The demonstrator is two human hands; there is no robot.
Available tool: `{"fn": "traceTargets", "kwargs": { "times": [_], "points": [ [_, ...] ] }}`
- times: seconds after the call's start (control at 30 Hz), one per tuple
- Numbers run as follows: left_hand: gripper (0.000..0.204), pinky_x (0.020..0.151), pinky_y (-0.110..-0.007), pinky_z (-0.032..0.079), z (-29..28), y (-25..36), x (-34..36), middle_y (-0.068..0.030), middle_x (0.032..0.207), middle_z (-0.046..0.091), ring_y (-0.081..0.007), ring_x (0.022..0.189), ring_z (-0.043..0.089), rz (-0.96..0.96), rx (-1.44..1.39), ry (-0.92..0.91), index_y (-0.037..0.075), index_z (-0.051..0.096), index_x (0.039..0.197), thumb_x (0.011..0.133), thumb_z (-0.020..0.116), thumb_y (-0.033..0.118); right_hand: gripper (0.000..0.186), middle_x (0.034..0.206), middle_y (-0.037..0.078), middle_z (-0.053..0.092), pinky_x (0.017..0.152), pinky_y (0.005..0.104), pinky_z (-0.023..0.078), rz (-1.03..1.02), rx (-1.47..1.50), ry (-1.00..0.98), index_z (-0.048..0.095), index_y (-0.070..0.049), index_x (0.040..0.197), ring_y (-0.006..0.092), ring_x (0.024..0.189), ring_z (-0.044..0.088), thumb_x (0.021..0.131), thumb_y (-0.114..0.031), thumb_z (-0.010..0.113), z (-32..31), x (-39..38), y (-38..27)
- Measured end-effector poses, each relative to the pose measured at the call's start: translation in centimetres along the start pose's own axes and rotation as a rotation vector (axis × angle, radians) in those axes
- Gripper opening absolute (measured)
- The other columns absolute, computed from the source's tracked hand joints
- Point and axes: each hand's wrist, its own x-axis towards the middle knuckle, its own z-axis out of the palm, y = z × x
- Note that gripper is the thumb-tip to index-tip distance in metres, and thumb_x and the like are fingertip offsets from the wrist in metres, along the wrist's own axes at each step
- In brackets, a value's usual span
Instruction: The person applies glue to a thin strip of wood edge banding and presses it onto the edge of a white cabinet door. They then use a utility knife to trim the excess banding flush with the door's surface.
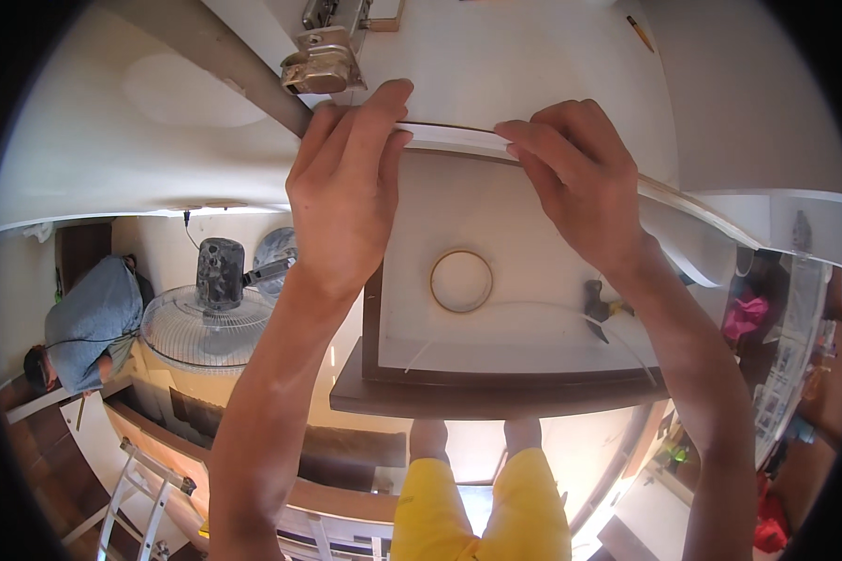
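Over a brown-edged panel (524,220), our left hand (344,192) and right hand (589,168) pinched a white strip (454,139), apparently aligning it; even pressure seemed due.

From where I stand, this looks like a carpentry workspace: hammer (596,307), pencil (640,34) and metal ladder (145,500) all lie or stand about.

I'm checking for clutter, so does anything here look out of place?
Possibly the hammer-like tool: it lies loose toward the right of the brown-edged surface, unused, while the left hand and right hand pinch the white strip. Nothing looks spilled.
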Motion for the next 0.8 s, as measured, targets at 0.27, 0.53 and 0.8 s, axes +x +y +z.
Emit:
{"fn": "traceTargets", "kwargs": {
  "times": [0.27,0.53,0.8],
  "points": [
    [0.050,0.086,-0.036,0.061,-0.7,0.4,0.4,-0.0081,0.105,0.080,-0.0216,0.100,0.079,-0.025,0.002,-0.044,0.006,0.070,0.131,0.086,0.080,-0.013,0.036,0.090,0.002,0.061,0.063,0.0348,0.048,0.073,0.068,-0.011,0.069,-0.013,0.096,0.0218,0.075,0.054,0.074,0.016,0.075,0.1,0.1,-0.2],
    [0.052,0.088,-0.034,0.061,-0.2,1.7,0.1,-0.0079,0.104,0.082,-0.0210,0.101,0.079,-0.112,0.071,0.020,0.008,0.071,0.135,0.087,0.082,-0.009,0.030,0.089,-0.001,0.060,0.067,0.0370,0.044,0.074,0.044,0.018,0.066,-0.014,0.091,0.0207,0.075,0.054,0.073,0.006,0.079,0.5,0.3,-0.3],
    [0.048,0.084,-0.034,0.061,0.2,1.7,-0.3,-0.0089,0.103,0.082,-0.0207,0.093,0.077,-0.044,0.149,0.025,0.008,0.075,0.132,0.087,0.081,-0.009,0.028,0.089,-0.003,0.059,0.067,0.0379,0.039,0.059,-0.089,-0.001,0.064,-0.015,0.089,0.0205,0.078,0.053,0.073,-0.001,0.082,1.0,0.3,-0.5]
  ]
}}
